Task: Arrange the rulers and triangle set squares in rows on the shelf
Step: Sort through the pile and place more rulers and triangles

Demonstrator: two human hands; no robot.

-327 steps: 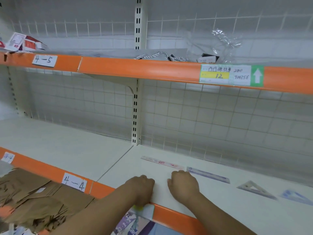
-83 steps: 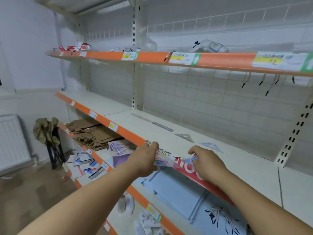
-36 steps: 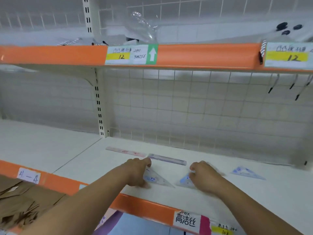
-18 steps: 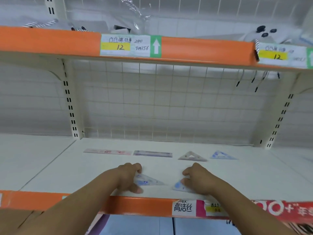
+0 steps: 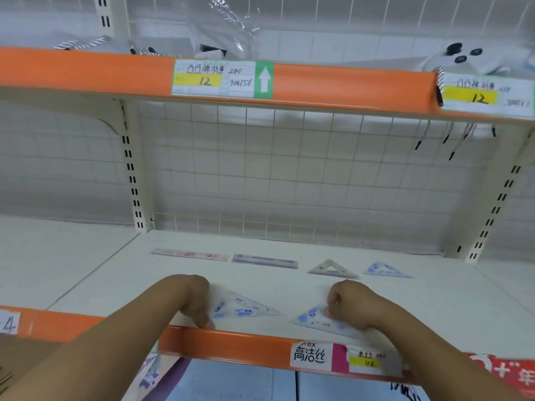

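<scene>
**Task items, rear row.** Four items lie flat on the shelf (image 5: pixel 434 308) in one line near the back, well apart from the hands.
- Pink ruler (image 5: pixel 189 254): leftmost, translucent with a pale pink print, long side parallel to the back.
- Purple ruler (image 5: pixel 265 261): just beside the pink ruler, end to end with it, a narrow gap between them.
- Clear set square (image 5: pixel 333 269): right of the purple ruler, pale frame with an open centre, longest side facing the front.
- Blue set square (image 5: pixel 386 270): rightmost, translucent with blue print, just beside the clear one.

**Task items, front row.** Two more translucent triangles with blue print lie flat near the front edge.
- Left front set square (image 5: pixel 243 306): its point faces right.
- Right front set square (image 5: pixel 318 321): its point faces left. The two are near each other but not touching.

**Hands.**
- Left hand (image 5: pixel 192 299): fingers curled down over the left end of the left front set square, thumb at the shelf's front edge, gripping it.
- Right hand (image 5: pixel 351 302): fingers curled, fingertips pinching the upper right part of the right front set square.

**Surface and surroundings.** The shelf is a plain white board with an orange front rail (image 5: pixel 246 344) carrying a white printed label (image 5: pixel 311 355). A white wire grid (image 5: pixel 289 175) forms the back, set between two slotted uprights (image 5: pixel 131 175). The upper shelf (image 5: pixel 86 70) has an orange rail with a handwritten price tag (image 5: pixel 214 79) marked with a green arrow. Crumpled clear wrap (image 5: pixel 228 21) lies above it.
</scene>
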